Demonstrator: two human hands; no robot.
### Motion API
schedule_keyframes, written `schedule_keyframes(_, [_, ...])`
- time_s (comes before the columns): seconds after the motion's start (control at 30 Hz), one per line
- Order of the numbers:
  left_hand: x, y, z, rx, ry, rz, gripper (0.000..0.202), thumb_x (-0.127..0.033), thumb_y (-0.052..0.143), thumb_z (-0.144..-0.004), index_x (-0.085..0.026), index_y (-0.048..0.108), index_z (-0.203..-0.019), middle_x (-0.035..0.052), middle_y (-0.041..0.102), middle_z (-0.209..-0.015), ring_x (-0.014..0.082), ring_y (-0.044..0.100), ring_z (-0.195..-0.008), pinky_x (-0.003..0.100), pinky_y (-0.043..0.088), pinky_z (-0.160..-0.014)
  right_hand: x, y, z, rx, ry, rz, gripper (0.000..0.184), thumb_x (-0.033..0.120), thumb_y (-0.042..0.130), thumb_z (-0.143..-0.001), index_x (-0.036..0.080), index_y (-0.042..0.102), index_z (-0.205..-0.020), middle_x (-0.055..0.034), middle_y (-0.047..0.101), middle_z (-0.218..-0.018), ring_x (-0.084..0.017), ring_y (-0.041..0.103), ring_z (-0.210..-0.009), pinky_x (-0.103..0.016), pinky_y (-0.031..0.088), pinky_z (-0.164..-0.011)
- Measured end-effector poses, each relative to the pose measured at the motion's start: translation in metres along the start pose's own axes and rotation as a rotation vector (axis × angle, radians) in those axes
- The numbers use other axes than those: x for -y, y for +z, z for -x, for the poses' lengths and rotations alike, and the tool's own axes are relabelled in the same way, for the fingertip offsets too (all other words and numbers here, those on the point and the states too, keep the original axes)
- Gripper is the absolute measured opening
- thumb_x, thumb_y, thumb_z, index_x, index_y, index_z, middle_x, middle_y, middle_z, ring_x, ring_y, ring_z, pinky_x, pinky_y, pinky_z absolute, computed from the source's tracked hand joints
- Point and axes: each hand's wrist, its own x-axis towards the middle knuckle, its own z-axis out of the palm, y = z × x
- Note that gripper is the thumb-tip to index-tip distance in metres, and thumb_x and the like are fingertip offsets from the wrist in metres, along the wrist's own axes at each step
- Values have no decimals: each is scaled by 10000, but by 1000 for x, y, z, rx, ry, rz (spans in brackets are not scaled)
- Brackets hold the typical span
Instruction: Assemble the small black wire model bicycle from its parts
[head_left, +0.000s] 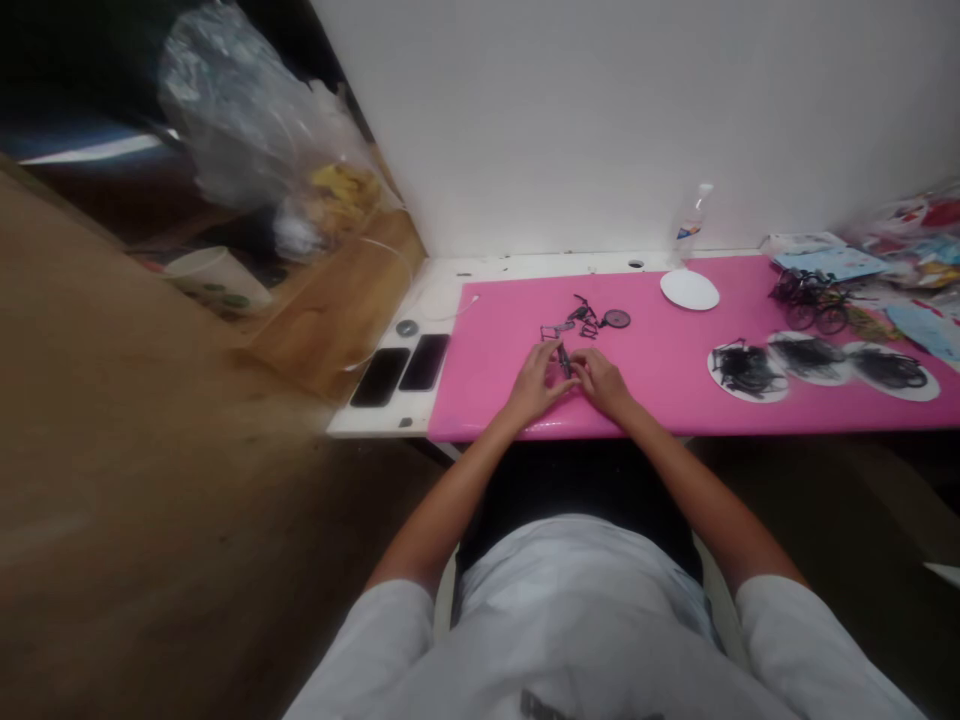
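At the near edge of the pink mat (660, 395), left hand (534, 385) and right hand (604, 383) pinch a small black part (564, 360), fingers closed around it; a slip could send it off that edge.

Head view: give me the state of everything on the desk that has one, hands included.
left hand: fingers closed on the black part
right hand: pinching the same part
loose pieces: lying separate on the pink mat
white plate: empty, lying flat
three plates: each loaded with black pieces
bottle: upright
two phones: flat, screens dark
model bicycle: looks assembled, standing
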Motion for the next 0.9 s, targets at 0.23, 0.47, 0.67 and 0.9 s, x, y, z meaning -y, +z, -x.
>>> schedule_keyframes(0.23, [5,3,0,-23,2,-15,860,-569,841,-955,-298,464,-1679,188,597,-1544,342,643,-1365,613,540,-1205,0,0,-1,-20,-4,0,222,352,531,-1126,236,712,-1184,-132,781,-1106,-284,733,-1003,-419,626,-891])
schedule_keyframes(0.47, [4,1,0,-4,3,18,848,-551,830,-966,-290,460,-1683,194,580,-1547,323,654,-1309,589,578,-1167,0,-2,0,-15,-18,13,235,340,533,-1122,216,718,-1196,-144,789,-1105,-281,745,-959,-424,631,-879])
schedule_keyframes(0.67, [3,1,0,-8,-12,13,834,-561,823,-971,-304,463,-1678,181,583,-1542,310,671,-1258,582,583,-1154,-3,0,2,-9,-25,65,319,429,493,-1154,206,712,-1218,-165,797,-1131,-291,765,-972,-417,637,-834])
schedule_keyframes(0.9, [2,1,0,-11,28,11,822,-585,774,-1003,-288,436,-1691,185,595,-1511,292,682,-1205,556,586,-1136,-5,3,3,-2,-35,128,428,495,412,-1180,187,700,-1249,-183,801,-1135,-301,783,-990,-415,643,-834])
